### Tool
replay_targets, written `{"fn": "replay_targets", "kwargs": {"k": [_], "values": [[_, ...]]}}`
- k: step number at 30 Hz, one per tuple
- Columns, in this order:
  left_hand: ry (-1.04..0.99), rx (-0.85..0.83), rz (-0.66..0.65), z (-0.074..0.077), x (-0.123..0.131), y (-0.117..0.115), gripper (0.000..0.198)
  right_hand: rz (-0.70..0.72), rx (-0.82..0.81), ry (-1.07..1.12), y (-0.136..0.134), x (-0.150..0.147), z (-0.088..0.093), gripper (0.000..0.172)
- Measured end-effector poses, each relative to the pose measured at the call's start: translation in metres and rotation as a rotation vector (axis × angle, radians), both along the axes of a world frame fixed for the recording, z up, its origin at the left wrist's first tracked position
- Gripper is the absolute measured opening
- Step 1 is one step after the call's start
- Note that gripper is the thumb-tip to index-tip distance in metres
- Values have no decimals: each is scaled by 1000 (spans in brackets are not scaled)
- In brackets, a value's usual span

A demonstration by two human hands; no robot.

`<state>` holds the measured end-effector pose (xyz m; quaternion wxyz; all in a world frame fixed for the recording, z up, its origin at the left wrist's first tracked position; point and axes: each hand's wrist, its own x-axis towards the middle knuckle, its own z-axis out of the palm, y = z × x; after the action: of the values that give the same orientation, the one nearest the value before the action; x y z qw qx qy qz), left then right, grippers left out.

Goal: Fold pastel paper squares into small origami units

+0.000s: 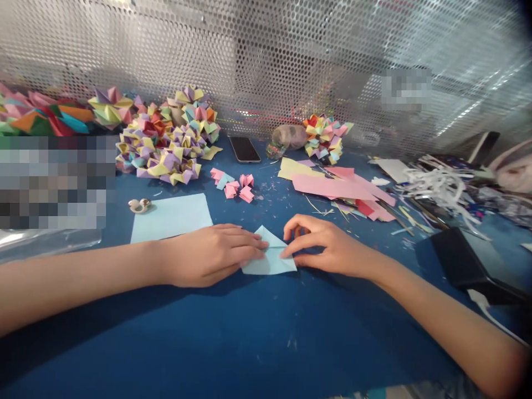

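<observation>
A small folded sheet of light blue paper (272, 263) lies on the blue table in front of me, with a pointed top and a crease across its middle. My left hand (211, 252) rests palm down, its fingers stretched out flat over the paper's left side and hiding that part. At the right edge, my right hand (320, 246) has its fingers bent and apart, one fingertip touching the paper and the thumb beside its edge. Under and behind my left hand is a larger light blue sheet (174, 216), with a small pale swan-like ornament (140, 205) at its left edge.
Behind the paper sit small folded pink pieces (233, 187) and a phone (244, 149). Multicoloured origami clusters (166, 144) line the back left by a perforated metal panel (266, 66). Pink paper strips (332, 187), white shreds (436, 185) and a black device (477, 260) lie to the right.
</observation>
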<state>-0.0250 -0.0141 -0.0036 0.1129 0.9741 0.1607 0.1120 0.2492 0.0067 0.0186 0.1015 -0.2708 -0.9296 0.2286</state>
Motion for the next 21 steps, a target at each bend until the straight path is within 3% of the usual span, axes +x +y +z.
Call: {"fn": "replay_targets", "kwargs": {"k": [13, 21], "values": [[116, 171, -34, 3, 0, 2, 53, 63, -163, 26, 21, -3, -4, 8], [73, 155, -23, 2, 0, 1, 49, -195, -158, 95, 7, -18, -10, 21]]}}
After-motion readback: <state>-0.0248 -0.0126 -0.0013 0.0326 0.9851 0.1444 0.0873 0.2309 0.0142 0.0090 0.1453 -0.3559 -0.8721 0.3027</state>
